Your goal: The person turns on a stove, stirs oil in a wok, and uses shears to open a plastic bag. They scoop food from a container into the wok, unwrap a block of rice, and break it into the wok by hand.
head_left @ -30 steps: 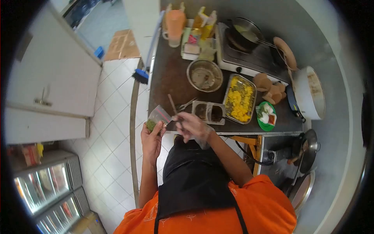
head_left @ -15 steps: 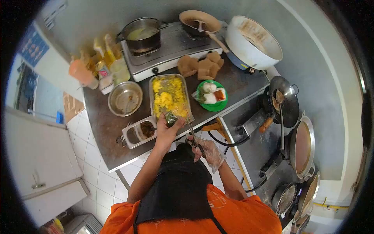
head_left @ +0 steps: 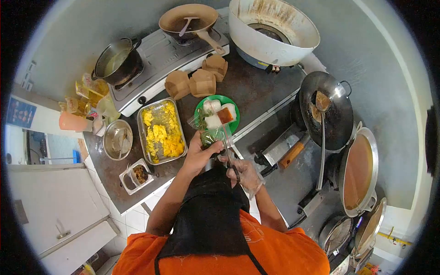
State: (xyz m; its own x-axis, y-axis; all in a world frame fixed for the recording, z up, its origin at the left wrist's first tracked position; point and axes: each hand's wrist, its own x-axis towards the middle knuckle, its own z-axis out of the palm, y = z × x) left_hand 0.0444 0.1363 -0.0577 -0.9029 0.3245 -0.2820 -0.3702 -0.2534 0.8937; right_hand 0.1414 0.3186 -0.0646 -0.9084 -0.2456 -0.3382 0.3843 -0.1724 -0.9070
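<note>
My left hand [head_left: 200, 156], bare, pinches a small clear plastic bag [head_left: 215, 135] with something green inside, just below the green plate [head_left: 235, 124]. In a clear glove, my right hand [head_left: 247, 174] grips dark-handled scissors [head_left: 230, 158], their blades pointing up beside the bag. White wrapped bundles [head_left: 213, 121] and a small packet of red-orange sauce [head_left: 225, 115] lie on the plate. Left of my hands, a metal tray [head_left: 183, 152] holds yellow scrambled egg [head_left: 160, 134].
Brown paper boxes [head_left: 202, 83] stand behind the plate. A metal bowl [head_left: 118, 140] and a two-part container [head_left: 136, 176] are at left. On the stove [head_left: 162, 52] are a pot [head_left: 118, 62] and a pan [head_left: 188, 19]. A wok [head_left: 337, 98] and large pot [head_left: 360, 172] stand at right.
The view has turned and shifted to the right. The bag is now higher and nearer the green plate, its top edge between my left fingers and the scissors.
</note>
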